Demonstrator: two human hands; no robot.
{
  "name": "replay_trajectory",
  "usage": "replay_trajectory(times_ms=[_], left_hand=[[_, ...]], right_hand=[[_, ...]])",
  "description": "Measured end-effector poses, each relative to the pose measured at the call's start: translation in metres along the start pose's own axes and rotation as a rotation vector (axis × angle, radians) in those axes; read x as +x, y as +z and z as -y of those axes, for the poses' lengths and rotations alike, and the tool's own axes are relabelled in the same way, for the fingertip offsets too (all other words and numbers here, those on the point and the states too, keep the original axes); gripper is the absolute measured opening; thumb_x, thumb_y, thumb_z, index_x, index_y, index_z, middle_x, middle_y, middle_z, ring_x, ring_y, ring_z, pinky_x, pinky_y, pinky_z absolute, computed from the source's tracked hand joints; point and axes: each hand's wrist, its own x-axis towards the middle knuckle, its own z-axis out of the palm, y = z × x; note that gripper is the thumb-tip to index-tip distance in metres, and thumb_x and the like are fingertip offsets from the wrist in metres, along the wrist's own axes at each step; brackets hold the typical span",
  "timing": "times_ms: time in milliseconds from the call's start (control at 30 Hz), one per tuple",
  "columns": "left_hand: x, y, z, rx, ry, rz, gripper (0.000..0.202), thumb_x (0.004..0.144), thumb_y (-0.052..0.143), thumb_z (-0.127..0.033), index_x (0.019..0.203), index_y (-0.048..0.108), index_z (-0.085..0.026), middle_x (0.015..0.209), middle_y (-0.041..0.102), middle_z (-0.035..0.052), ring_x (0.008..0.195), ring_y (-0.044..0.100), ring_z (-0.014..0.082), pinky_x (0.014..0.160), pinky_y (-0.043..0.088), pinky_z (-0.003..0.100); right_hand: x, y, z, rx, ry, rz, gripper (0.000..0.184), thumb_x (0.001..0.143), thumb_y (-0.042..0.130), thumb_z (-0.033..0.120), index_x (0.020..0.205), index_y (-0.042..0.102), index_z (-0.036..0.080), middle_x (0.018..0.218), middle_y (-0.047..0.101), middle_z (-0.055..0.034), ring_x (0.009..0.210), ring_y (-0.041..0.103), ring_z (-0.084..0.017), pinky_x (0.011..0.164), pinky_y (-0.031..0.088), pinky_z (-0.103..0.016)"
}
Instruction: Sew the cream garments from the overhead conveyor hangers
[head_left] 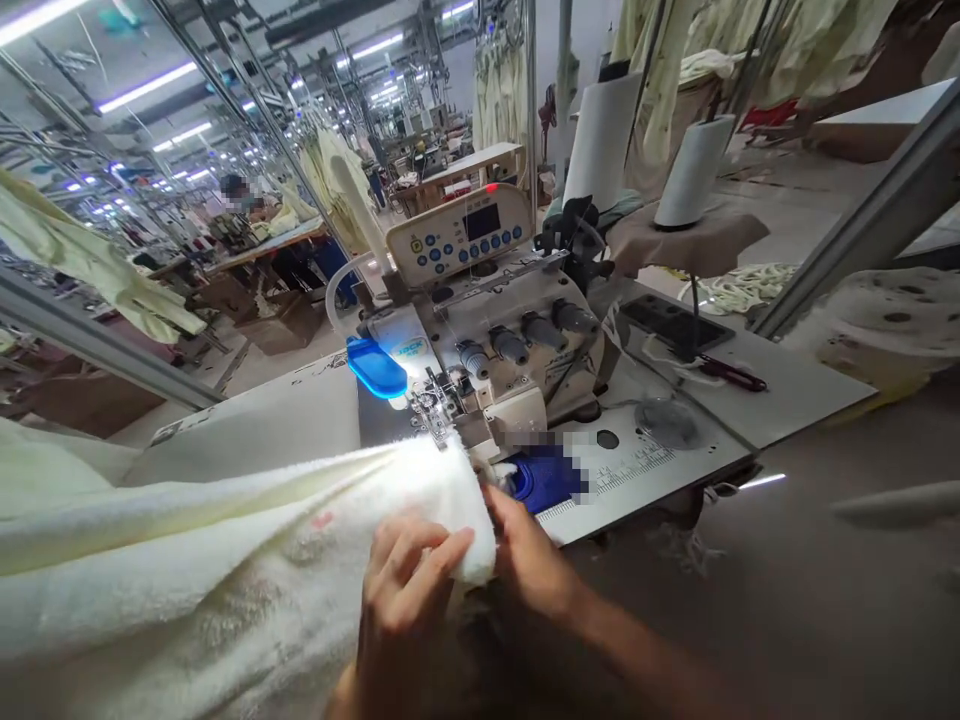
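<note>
A cream, fleecy fabric [285,530] spreads from the left across the front of an overlock sewing machine [517,330]. Its lit edge lies at the machine's presser foot [442,415]. My left hand [409,580] is closed on the fabric close to its right-hand edge, fingers bent over the top. Beside it, my right hand [529,550] grips the same edge from the right; its fingertips are partly hidden behind the cloth. A blue guard [376,368] sticks out left of the needle area.
Thread cones [600,140] stand behind the machine on the right. Dark red-handled snips [731,375] and a clear round dish [667,422] lie on the white table [675,470]. Metal posts [105,340] frame the station. Garments hang around, and a person [238,200] sits farther back.
</note>
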Motion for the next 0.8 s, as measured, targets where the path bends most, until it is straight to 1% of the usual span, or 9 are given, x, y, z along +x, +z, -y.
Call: replay_trajectory(times_ms=[67, 167, 333, 433, 533, 633, 700, 733, 800], left_hand=[[-0.001, -0.004, -0.002, 0.017, -0.016, 0.000, 0.027, 0.077, 0.052, -0.003, 0.098, 0.063, -0.015, 0.077, 0.055, 0.0047, 0.076, 0.052, 0.0136, 0.070, 0.045, 0.027], [-0.006, -0.006, -0.006, 0.053, 0.005, 0.013, 0.030, 0.077, 0.056, -0.007, 0.105, 0.061, -0.015, 0.079, 0.057, 0.0054, 0.078, 0.054, 0.0149, 0.072, 0.045, 0.028], [-0.009, -0.005, -0.017, -0.028, -0.010, -0.054, 0.031, 0.075, 0.056, -0.004, 0.103, 0.060, -0.017, 0.076, 0.057, 0.0043, 0.075, 0.054, 0.0145, 0.068, 0.045, 0.028], [-0.008, -0.008, -0.024, -0.059, 0.010, -0.040, 0.028, 0.076, 0.054, -0.004, 0.101, 0.061, -0.016, 0.076, 0.058, 0.0050, 0.076, 0.055, 0.0152, 0.068, 0.046, 0.029], [-0.010, -0.009, -0.030, 0.070, 0.060, -0.037, 0.027, 0.076, 0.055, -0.008, 0.102, 0.060, -0.014, 0.080, 0.062, 0.0067, 0.082, 0.057, 0.0172, 0.075, 0.046, 0.032], [-0.013, -0.007, -0.034, 0.231, 0.067, -0.081, 0.022, 0.077, 0.058, -0.013, 0.099, 0.061, -0.013, 0.083, 0.063, 0.0077, 0.085, 0.057, 0.0182, 0.080, 0.042, 0.034], [-0.013, -0.006, -0.034, 0.252, 0.055, -0.088, 0.017, 0.080, 0.053, -0.013, 0.094, 0.062, -0.012, 0.081, 0.063, 0.0079, 0.083, 0.057, 0.0178, 0.078, 0.040, 0.035], [-0.012, -0.007, -0.033, 0.237, 0.055, -0.083, 0.016, 0.082, 0.049, -0.012, 0.093, 0.062, -0.011, 0.079, 0.062, 0.0078, 0.081, 0.056, 0.0174, 0.077, 0.040, 0.035], [-0.010, -0.008, -0.031, 0.186, 0.065, -0.070, 0.019, 0.084, 0.044, -0.009, 0.091, 0.062, -0.010, 0.076, 0.062, 0.0074, 0.079, 0.056, 0.0164, 0.076, 0.040, 0.035]], right_hand=[[-0.006, 0.000, 0.006, 0.029, 0.044, 0.109, 0.023, 0.080, 0.054, 0.037, 0.073, 0.056, 0.015, 0.068, 0.053, 0.0006, 0.070, 0.050, -0.015, 0.057, 0.039, -0.021], [-0.022, -0.003, 0.016, -0.009, 0.066, 0.068, 0.035, 0.079, 0.055, 0.043, 0.060, 0.049, 0.015, 0.060, 0.044, 0.0020, 0.061, 0.043, -0.012, 0.053, 0.033, -0.020], [-0.039, -0.011, 0.021, -0.144, 0.008, 0.068, 0.027, 0.080, 0.052, 0.032, 0.059, 0.047, 0.016, 0.059, 0.040, 0.0031, 0.055, 0.035, -0.010, 0.049, 0.026, -0.021], [-0.042, -0.015, 0.024, -0.196, -0.025, 0.074, 0.028, 0.079, 0.051, 0.027, 0.055, 0.043, 0.016, 0.055, 0.036, 0.0039, 0.052, 0.033, -0.009, 0.047, 0.022, -0.022], [-0.043, -0.017, 0.030, -0.167, -0.016, 0.091, 0.028, 0.077, 0.050, 0.024, 0.052, 0.042, 0.016, 0.052, 0.034, 0.0042, 0.051, 0.032, -0.009, 0.047, 0.021, -0.022], [-0.043, -0.018, 0.036, -0.086, 0.031, 0.139, 0.025, 0.079, 0.047, 0.025, 0.056, 0.048, 0.016, 0.052, 0.037, 0.0039, 0.051, 0.035, -0.009, 0.045, 0.024, -0.021], [-0.044, -0.022, 0.037, -0.098, -0.051, 0.160, 0.026, 0.083, 0.044, 0.026, 0.061, 0.054, 0.017, 0.053, 0.040, 0.0037, 0.051, 0.040, -0.009, 0.046, 0.029, -0.020], [-0.044, -0.026, 0.037, -0.147, -0.135, 0.133, 0.022, 0.085, 0.045, 0.024, 0.067, 0.057, 0.019, 0.054, 0.043, 0.0039, 0.051, 0.043, -0.009, 0.047, 0.032, -0.020], [-0.043, -0.033, 0.035, -0.313, -0.330, 0.006, 0.011, 0.083, 0.050, 0.019, 0.087, 0.060, 0.023, 0.064, 0.052, 0.0034, 0.055, 0.049, -0.010, 0.054, 0.040, -0.020]])
